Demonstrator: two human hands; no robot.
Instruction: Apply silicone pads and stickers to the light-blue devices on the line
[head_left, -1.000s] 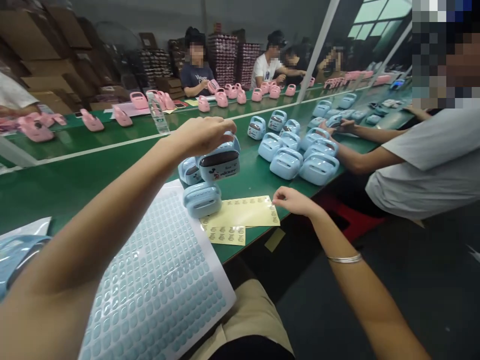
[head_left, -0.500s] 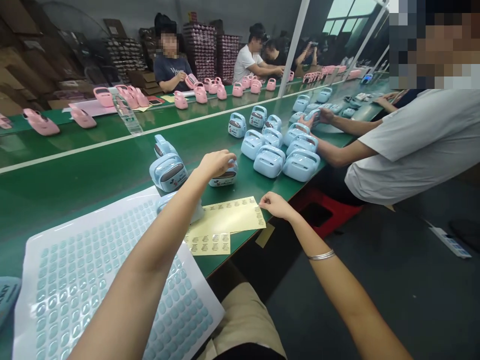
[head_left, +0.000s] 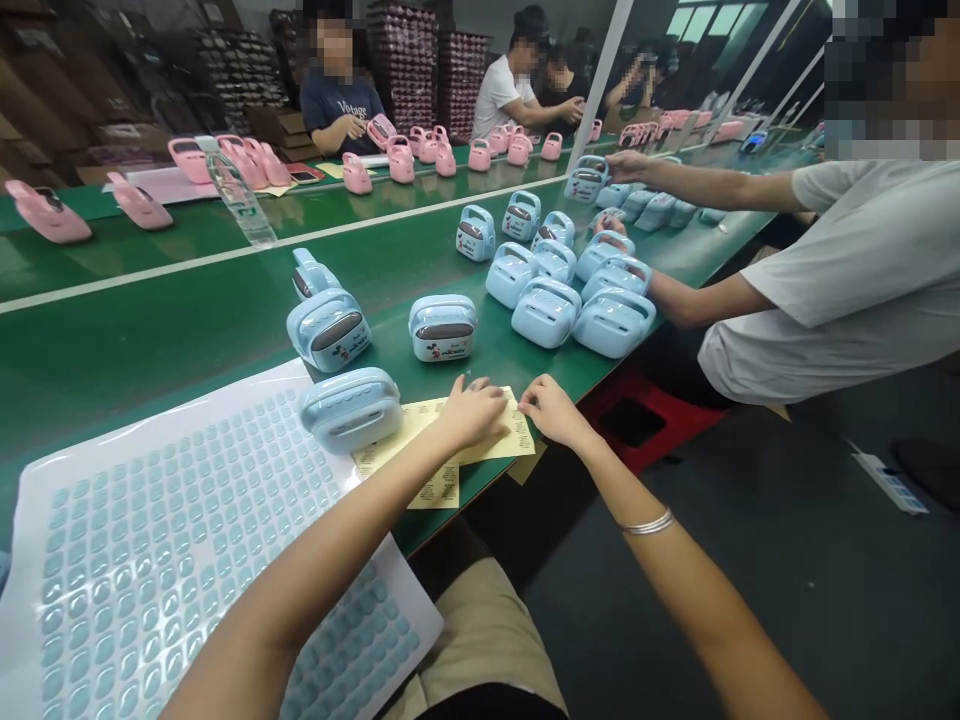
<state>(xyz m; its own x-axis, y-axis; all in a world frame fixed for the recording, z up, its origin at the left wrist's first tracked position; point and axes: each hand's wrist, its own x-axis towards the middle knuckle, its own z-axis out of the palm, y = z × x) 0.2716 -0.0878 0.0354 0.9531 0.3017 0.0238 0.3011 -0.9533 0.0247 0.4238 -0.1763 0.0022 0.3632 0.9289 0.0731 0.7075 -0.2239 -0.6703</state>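
My left hand [head_left: 474,410] hovers over or rests on a pale yellow label sheet [head_left: 517,430], its fingers loosely apart and holding nothing I can see. At that sheet's right edge, my right hand [head_left: 550,408] is closed in a pinch; what lies between its fingertips is too small to make out. Just beyond my left hand stands a light blue handled speaker-like case [head_left: 442,330] with a cartoon print and dark front panel. A second blue case [head_left: 351,408] sits left of the labels, its slotted side toward me. Behind it is another printed case [head_left: 330,330].
A large white sheet of clear oval stickers [head_left: 172,480] covers the near left table. Several blue cases [head_left: 546,312] cluster to the right, beside a co-worker's arm [head_left: 690,185]. Pink cases [head_left: 401,160] and a plastic bottle [head_left: 238,195] stand across the green table [head_left: 187,320].
My left hand has let go of the printed blue case and come down to the label sheet. My right hand stays pinched at the sheet's edge. The co-worker has lifted a blue case.
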